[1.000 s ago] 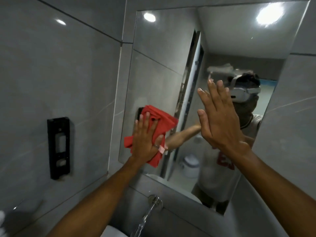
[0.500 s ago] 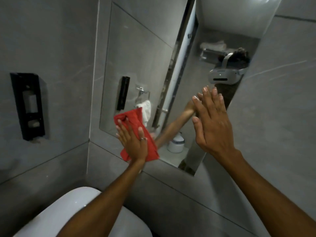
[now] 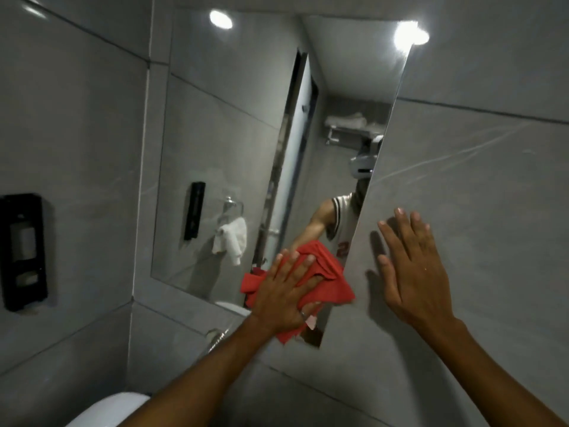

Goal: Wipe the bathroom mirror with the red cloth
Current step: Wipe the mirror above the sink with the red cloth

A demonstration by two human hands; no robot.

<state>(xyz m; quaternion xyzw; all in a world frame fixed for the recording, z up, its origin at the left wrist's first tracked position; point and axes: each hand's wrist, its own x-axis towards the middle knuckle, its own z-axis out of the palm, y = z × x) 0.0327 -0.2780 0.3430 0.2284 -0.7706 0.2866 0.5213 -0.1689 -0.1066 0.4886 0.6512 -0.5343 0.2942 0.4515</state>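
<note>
The bathroom mirror (image 3: 228,124) hangs on the grey tiled wall ahead. My left hand (image 3: 284,292) lies flat on the crumpled red cloth (image 3: 331,277), pressing it against the mirror's lower right corner. The cloth overhangs the mirror's right edge a little. My right hand (image 3: 412,272) rests flat with spread fingers on the bare wall tile just right of the mirror, holding nothing. The mirror shows the reflection of my arm, a vest and a headset.
A black dispenser (image 3: 23,251) is fixed to the left wall. A chrome tap (image 3: 215,337) sits below the mirror, above the white basin (image 3: 104,409) at the bottom edge. The mirror reflects a towel ring with a white towel.
My left hand has slid the red cloth rightward along the mirror's lower part to its lower right corner. My right hand moved off the glass onto the wall tile beside it.
</note>
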